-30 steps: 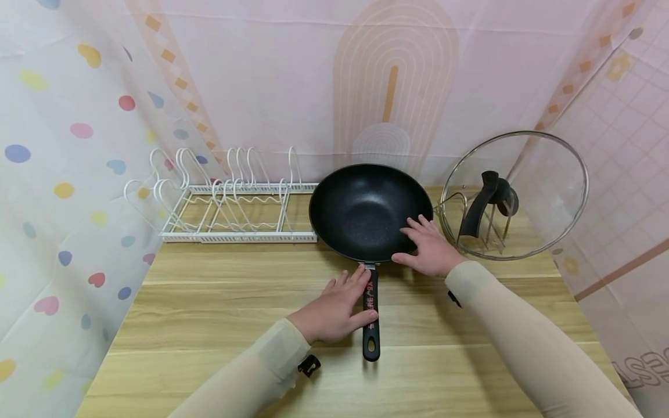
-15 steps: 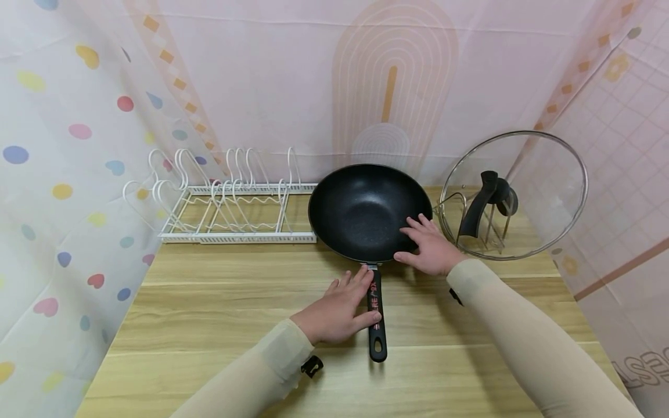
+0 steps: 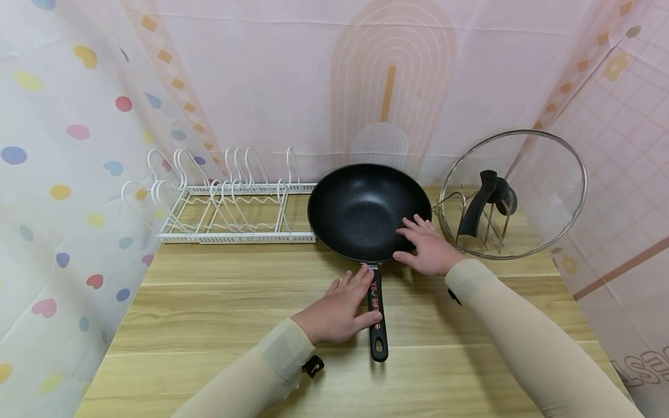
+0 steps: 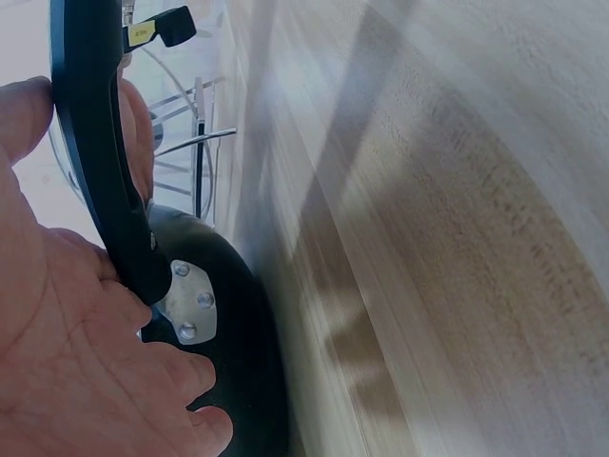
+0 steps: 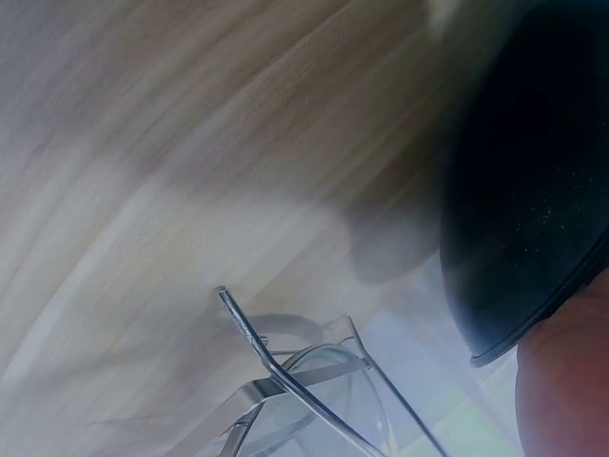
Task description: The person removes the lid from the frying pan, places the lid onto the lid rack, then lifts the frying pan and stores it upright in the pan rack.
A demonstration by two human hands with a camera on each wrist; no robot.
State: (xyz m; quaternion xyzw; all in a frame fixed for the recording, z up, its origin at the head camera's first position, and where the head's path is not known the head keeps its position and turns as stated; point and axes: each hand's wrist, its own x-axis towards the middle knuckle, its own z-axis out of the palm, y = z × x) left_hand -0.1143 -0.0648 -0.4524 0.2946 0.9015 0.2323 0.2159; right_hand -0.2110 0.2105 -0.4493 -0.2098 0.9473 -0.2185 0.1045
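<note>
A black wok (image 3: 360, 209) sits in the middle of the wooden table, its black handle (image 3: 377, 299) pointing toward me. My left hand (image 3: 334, 313) lies along the handle's left side, fingertips near the metal joint and thumb on the grip; the fingers are not wrapped round it. In the left wrist view, thumb and fingers touch the handle (image 4: 90, 124) from one side. My right hand (image 3: 427, 249) rests with spread fingers over the wok's right rim. Only a bit of that hand (image 5: 566, 371) shows against the wok (image 5: 533, 190) in the right wrist view.
A white wire dish rack (image 3: 235, 237) stands left of the wok, close to its rim. To the right, a glass lid (image 3: 546, 186) with a black knob leans upright in a metal wire stand (image 3: 461, 200). Patterned curtains (image 3: 261, 87) hang behind and at both sides.
The wok's handle has swung slightly to the right, mostly in the first half second, and my left hand has shifted right with it. My right hand stays nearly still at the rim.
</note>
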